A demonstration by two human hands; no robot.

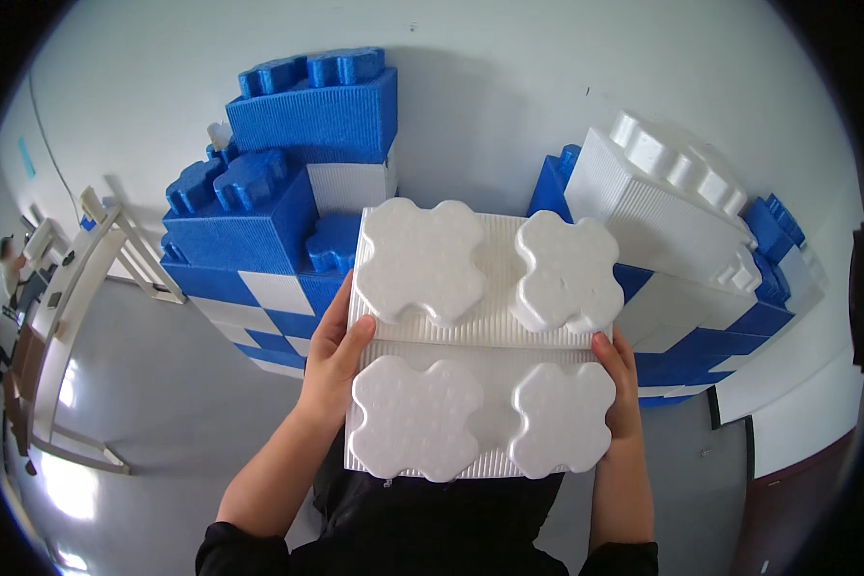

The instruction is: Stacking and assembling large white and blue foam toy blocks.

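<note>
Our left hand (334, 357) grips the left side of a big white foam block (480, 336), thumb on top and fingers wrapped under the edge. Our right hand (622, 384) is clamped on the right side the same way. We hold the block up in front of our chest, with its four bumpy knobs facing us. Just past it stands a wall of big blue and white blocks (259, 240) against the pale room wall. On the right side another white block (662, 202) sits tilted on top of the blue ones. We think we are carrying the block to the wall of blocks. Next it would need to be lined up over the gap in the middle and pushed down so the knobs fit. The block hides that gap, so we cannot see what is there. It also hides our fingers under it. Far off on the left is a white frame (86, 288) and a person (12, 264), too small to make out.
</note>
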